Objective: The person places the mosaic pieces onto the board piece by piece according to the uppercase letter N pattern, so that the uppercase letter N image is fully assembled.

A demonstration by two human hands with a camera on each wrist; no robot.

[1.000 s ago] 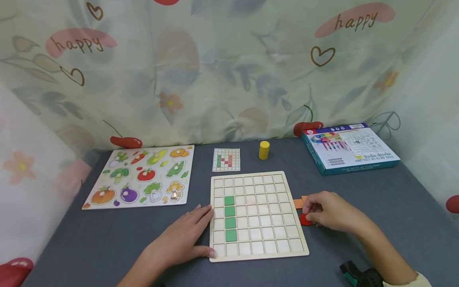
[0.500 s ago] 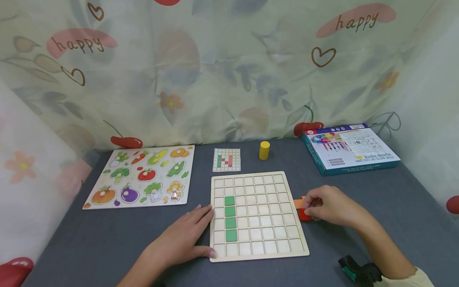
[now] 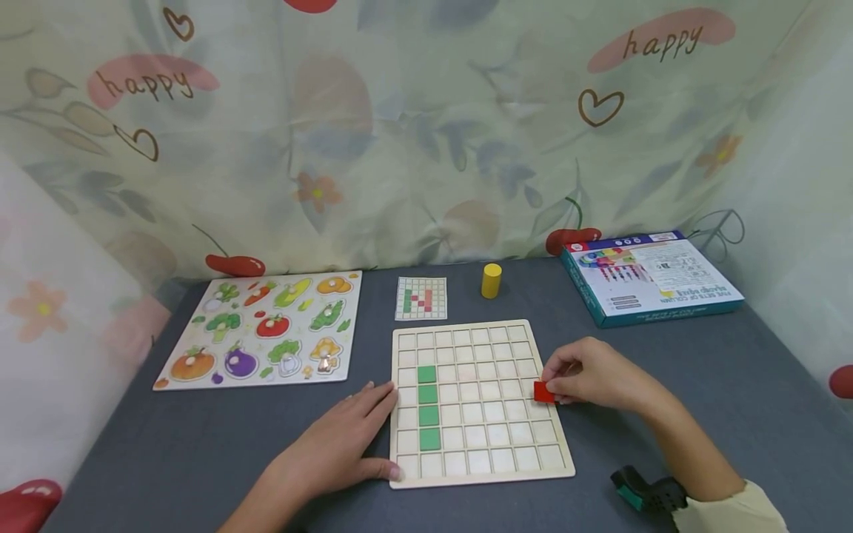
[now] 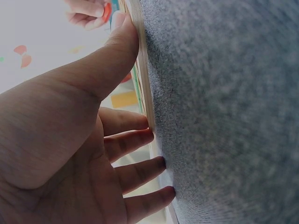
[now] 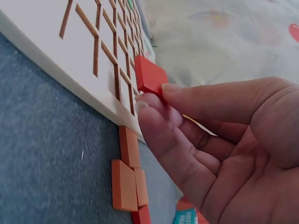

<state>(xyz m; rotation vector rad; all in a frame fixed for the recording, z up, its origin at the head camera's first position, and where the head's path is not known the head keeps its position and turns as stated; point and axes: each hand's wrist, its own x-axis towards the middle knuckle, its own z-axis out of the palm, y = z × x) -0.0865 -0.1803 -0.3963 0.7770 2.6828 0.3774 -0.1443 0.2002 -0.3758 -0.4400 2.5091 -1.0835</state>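
Note:
Between thumb and fingers my right hand (image 3: pixel 593 374) pinches a square red tile (image 3: pixel 543 391), which overlaps the right border of the wooden grid board (image 3: pixel 481 480) in the head view. The right wrist view shows that red tile (image 5: pixel 152 77) raised and tilted close over the board. My left hand (image 3: pixel 343 440) rests along the board's left edge, fingers extended and thumb at the lower left corner. Several green tiles (image 3: pixel 428 394) fill a column of cells on the board's left side. Orange tiles (image 5: pixel 124 185) lie beside the board's edge, hidden behind my right hand in the head view.
Behind the board lie a small pattern card (image 3: pixel 421 299) and an upright yellow cylinder (image 3: pixel 491 281). A vegetable puzzle board (image 3: pixel 260 331) is at the left. A flat teal-edged box (image 3: pixel 653 280) lies at the back right. Another red tile (image 5: pixel 141 215) lies by the orange ones.
My right hand has picked up the red tile from the table and moved it left and slightly away, to over the board's right border. The left hand has stayed put.

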